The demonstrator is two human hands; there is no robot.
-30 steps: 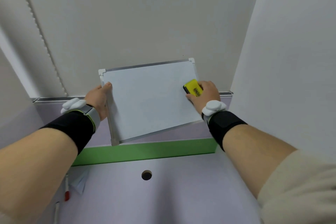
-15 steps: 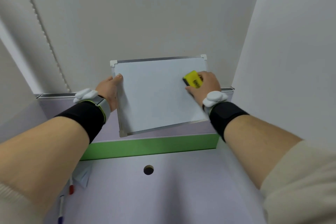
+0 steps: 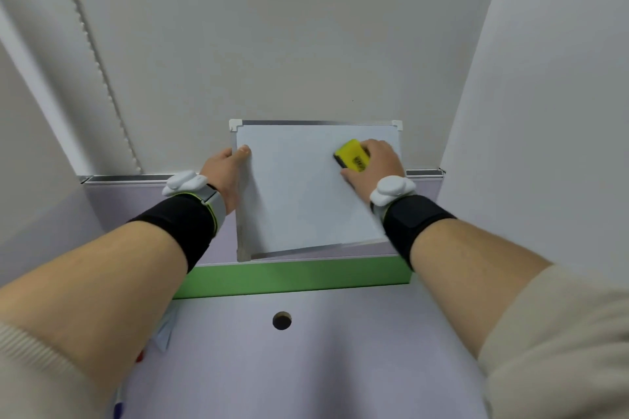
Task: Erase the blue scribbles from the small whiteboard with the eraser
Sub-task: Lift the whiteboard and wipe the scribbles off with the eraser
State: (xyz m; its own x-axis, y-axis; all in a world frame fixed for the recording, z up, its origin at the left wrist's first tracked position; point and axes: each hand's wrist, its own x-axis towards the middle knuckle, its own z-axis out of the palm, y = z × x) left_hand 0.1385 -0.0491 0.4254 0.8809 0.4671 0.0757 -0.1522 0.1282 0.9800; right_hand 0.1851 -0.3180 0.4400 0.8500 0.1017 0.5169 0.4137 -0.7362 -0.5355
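Note:
The small whiteboard with a silver frame stands upright against the back partition, its face plain white with no blue marks visible. My left hand grips its left edge, thumb on the front. My right hand presses a yellow eraser flat against the board's upper right area. Both wrists wear black bands with white devices.
A green strip runs along the desk's back edge below the board. The lilac desk has a round cable hole. Markers and a folded paper lie at the left, partly hidden by my arm. White partitions close in on both sides.
The whiteboard has turned from tilted to nearly square and shifted right in view. My right hand with the eraser stayed on the upper right area.

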